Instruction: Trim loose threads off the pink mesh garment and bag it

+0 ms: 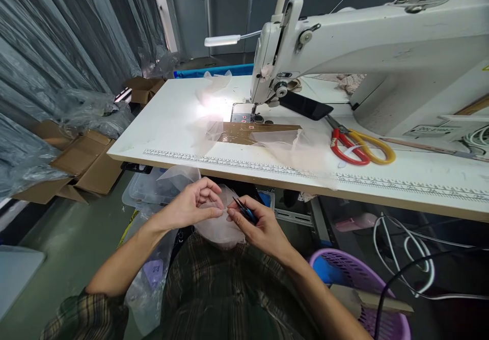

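Observation:
My left hand [193,205] is over my lap, just in front of the table edge, its thumb and fingertips closed on a piece of sheer whitish fabric [219,230]. That fabric drapes across my lap, and a loose flap of it rises to the left. My right hand [263,226] grips small thread snips [246,211] with dark blades and blue on the handle. Its thumb and forefinger also meet at the cloth, close to my left fingertips. The exact spot pinched there is too small to make out.
Ahead stands a white sewing machine [344,39] on a white table [175,121]. On it lie sheer fabric pieces [294,146], a black phone-like slab [305,106] and red-and-yellow-handled scissors [351,149]. A purple basket [347,263] is below right; cardboard boxes [89,159] lie left.

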A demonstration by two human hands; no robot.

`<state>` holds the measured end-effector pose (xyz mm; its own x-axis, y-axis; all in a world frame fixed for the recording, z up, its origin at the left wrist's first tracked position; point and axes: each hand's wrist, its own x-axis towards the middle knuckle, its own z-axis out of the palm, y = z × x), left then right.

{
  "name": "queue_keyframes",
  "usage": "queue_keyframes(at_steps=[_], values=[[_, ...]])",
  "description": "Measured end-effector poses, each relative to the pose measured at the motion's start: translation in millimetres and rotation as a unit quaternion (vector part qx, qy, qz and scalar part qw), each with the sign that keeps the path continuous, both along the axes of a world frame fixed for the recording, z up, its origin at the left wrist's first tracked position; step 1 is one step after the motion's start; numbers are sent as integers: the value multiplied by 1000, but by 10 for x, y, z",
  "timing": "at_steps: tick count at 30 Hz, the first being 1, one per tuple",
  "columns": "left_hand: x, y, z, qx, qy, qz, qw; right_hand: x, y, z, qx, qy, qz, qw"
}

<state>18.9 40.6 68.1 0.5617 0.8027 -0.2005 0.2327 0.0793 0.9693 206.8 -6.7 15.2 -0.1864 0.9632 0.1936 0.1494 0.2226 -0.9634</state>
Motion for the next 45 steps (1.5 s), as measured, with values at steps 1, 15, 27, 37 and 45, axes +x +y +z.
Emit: queue_keyframes(at_steps=[1,15,27,37,45], values=[[3,-2,1,5,6,-3,1000,1,3,-4,3,-1,3,1000],[3,-2,-94,39,49,21,998,-14,6,-56,-19,8,0,1000],[24,11,-83,14,33,14,999,37,-75,-125,-5,-100,7,995],[23,-4,-93,-6,36,8,999,-18,-56,-151,76,-196,-19,977],[61,-39,-155,-26,39,30,998,-52,-125,-219,-64,-74,-70,993]])
